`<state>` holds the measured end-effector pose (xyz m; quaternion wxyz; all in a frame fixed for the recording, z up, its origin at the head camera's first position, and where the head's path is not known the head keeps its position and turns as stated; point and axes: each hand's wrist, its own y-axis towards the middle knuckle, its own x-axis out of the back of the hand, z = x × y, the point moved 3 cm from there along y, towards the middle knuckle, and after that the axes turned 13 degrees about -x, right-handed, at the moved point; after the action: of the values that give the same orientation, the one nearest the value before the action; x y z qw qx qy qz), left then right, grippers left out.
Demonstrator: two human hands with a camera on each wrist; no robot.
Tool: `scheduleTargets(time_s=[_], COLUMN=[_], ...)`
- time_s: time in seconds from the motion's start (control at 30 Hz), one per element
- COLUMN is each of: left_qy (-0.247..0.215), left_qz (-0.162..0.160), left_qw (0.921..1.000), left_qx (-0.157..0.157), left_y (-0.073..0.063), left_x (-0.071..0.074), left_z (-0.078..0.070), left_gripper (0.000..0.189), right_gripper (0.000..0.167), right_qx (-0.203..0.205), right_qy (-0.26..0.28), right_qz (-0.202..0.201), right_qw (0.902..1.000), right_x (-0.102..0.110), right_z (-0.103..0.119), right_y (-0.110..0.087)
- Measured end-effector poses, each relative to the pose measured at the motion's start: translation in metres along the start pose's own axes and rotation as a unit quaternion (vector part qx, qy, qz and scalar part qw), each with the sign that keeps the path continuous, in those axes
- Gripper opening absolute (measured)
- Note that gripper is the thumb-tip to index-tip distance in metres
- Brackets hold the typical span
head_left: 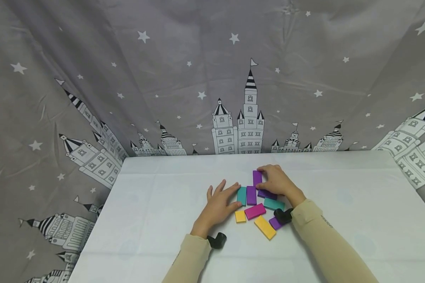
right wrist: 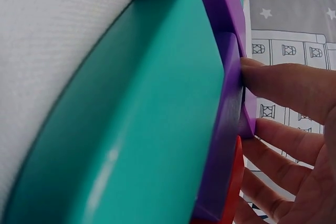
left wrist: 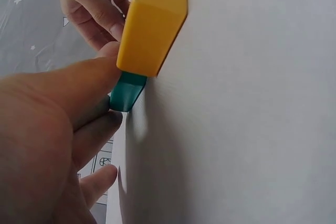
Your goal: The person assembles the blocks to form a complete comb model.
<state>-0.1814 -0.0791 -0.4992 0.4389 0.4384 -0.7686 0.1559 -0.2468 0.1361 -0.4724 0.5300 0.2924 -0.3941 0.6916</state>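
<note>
My left hand point(head_left: 217, 206) pinches a teal block point(head_left: 241, 196) lengthwise, thumb at its near end and index finger at its far end. Right beside that block stands a purple block point(head_left: 251, 195). With thumb and fingers, my right hand point(head_left: 278, 181) grips another purple block point(head_left: 257, 177) lying just beyond it. A dark purple block point(head_left: 267, 194) is partly hidden under the right hand. In the right wrist view, a red block point(right wrist: 234, 182) shows close to the right fingers, and a second teal block point(right wrist: 157, 114) fills the foreground.
Nearer me on the white table point(head_left: 156, 220) lie a magenta block point(head_left: 255, 211), a small yellow block point(head_left: 240, 216), a longer yellow block point(head_left: 265, 227) and a purple block point(head_left: 275, 223) partly behind the right wrist camera point(head_left: 283, 215). A grey castle-print curtain point(head_left: 184, 78) hangs behind.
</note>
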Motion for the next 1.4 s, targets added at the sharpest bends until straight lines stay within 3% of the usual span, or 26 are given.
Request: scheduleTargets(time_s=[0.27,0.67,0.97,1.4], left_qy=[-0.011,-0.022,-0.020,0.004], left_qz=[-0.009,-0.058,-0.085,-0.062], left_qw=[0.9998,0.9980,0.9959,0.9965], left_qx=[0.011,0.010,0.026,0.055], left_y=[0.003,0.003,-0.003,0.002], left_x=[-0.001,0.009,0.030,0.057], left_z=[-0.001,0.007,0.027,0.064], left_gripper=[0.064,0.061,0.061,0.061], right_gripper=[0.059,0.060,0.059,0.060], right_qx=[-0.002,-0.010,-0.007,-0.016], right_qy=[0.003,0.000,0.004,0.010], right_qz=[0.000,-0.001,-0.002,0.006], right_qw=[1.0000,0.9999,1.0000,0.9998], right_x=[-0.001,-0.001,-0.001,0.000], right_z=[0.000,-0.002,-0.003,-0.001], right_y=[0.000,0.003,0.004,0.003])
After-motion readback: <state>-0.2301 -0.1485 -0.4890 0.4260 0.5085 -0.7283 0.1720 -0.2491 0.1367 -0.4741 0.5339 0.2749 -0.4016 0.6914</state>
